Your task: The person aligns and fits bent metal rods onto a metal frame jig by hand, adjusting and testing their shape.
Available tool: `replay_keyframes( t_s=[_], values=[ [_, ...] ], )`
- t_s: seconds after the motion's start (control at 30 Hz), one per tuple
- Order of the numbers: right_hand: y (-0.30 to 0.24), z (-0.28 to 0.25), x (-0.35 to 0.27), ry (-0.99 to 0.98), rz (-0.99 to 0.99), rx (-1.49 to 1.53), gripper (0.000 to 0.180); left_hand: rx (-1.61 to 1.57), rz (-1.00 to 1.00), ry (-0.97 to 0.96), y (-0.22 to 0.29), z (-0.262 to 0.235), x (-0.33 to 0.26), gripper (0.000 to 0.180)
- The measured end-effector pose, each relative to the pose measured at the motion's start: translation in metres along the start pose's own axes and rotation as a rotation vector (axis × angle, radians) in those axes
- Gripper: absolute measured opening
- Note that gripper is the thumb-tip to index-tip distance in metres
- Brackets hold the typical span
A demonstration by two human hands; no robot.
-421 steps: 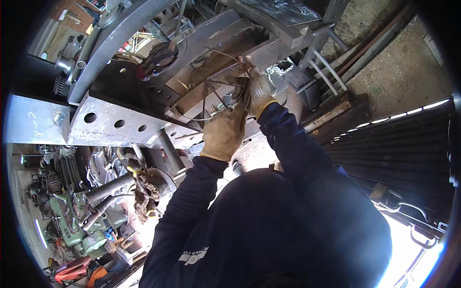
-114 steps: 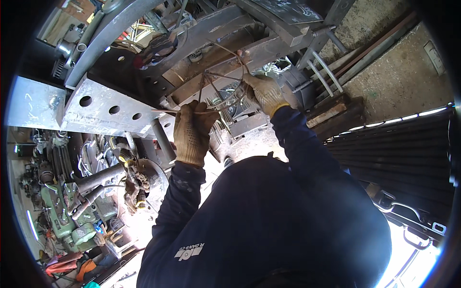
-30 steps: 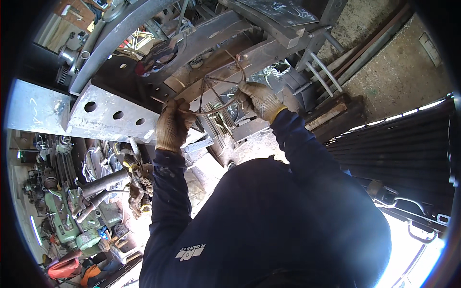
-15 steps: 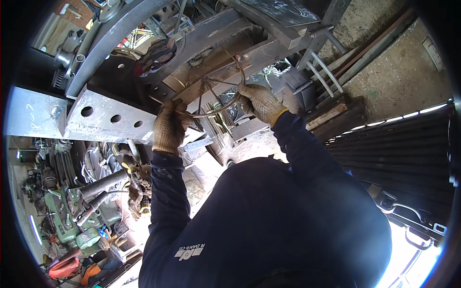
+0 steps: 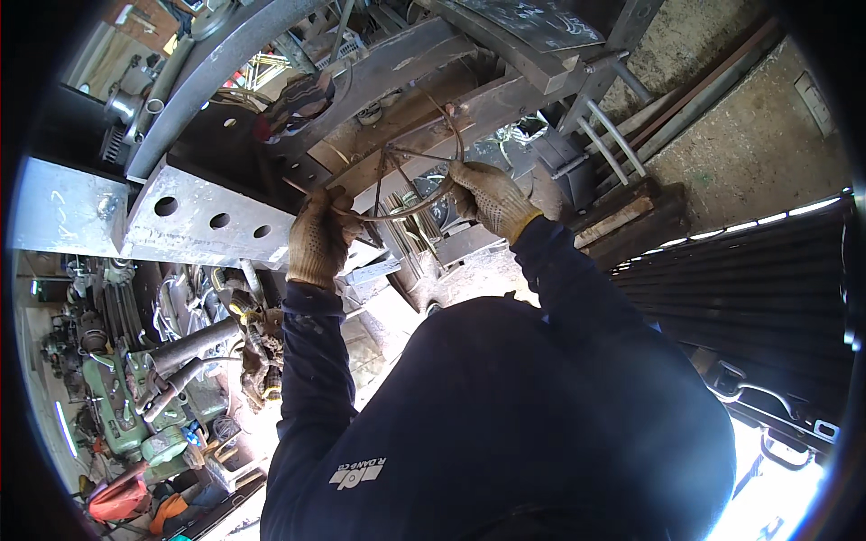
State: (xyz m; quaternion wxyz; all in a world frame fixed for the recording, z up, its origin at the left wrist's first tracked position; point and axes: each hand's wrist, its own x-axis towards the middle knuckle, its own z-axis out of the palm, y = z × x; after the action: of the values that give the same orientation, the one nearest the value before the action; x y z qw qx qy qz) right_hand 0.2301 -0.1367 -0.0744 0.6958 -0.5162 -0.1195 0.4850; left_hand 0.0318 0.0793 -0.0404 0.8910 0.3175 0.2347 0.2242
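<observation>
From my head view, my gloved left hand (image 5: 317,236) and right hand (image 5: 492,198) are both closed around a curved metal rod (image 5: 397,215), which bows between them, right of the pale holed plate (image 5: 191,238).

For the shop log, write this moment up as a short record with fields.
Left hand: gloved, closed on the left part of a curved rod
Right hand: gloved, closed on the same rod farther right
Between the hands: thin straight rods beside the curve; their joints are too small to make out
Left of the hands: pale steel plate with round holes
Lower left: green machine
Right side: dark ribbed panel
</observation>
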Motion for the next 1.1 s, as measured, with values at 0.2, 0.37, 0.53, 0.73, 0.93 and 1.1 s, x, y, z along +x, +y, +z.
replay_keyframes(
  t_s=[0.2, 0.37, 0.53, 0.73, 0.93, 1.1],
  values=[
    [0.013, 0.000, 0.013, -0.043, 0.074, 0.624, 0.033, 0.064, -0.005, -0.027, 0.007, -0.009, 0.012, 0.033],
    [0.028, -0.013, 0.031, -0.184, 0.069, 0.704, 0.032, 0.131, -0.013, 0.086, 0.019, 0.015, 0.015, 0.040],
    [0.037, -0.002, 0.035, -0.150, 0.009, 0.865, 0.028, 0.233, 0.002, 0.116, 0.029, 0.020, 0.030, 0.041],
    [0.038, 0.006, 0.038, -0.175, -0.084, 0.890, 0.025, 0.261, -0.014, 0.131, 0.035, 0.025, 0.053, 0.032],
    [0.031, 0.010, 0.030, -0.017, -0.088, 0.729, 0.028, 0.132, -0.078, 0.096, 0.028, 0.013, 0.040, 0.020],
    [-0.007, -0.001, 0.013, 0.086, -0.080, 0.127, 0.036, 0.025, -0.049, 0.040, 0.004, 0.007, 0.005, 0.028]
  ],
)
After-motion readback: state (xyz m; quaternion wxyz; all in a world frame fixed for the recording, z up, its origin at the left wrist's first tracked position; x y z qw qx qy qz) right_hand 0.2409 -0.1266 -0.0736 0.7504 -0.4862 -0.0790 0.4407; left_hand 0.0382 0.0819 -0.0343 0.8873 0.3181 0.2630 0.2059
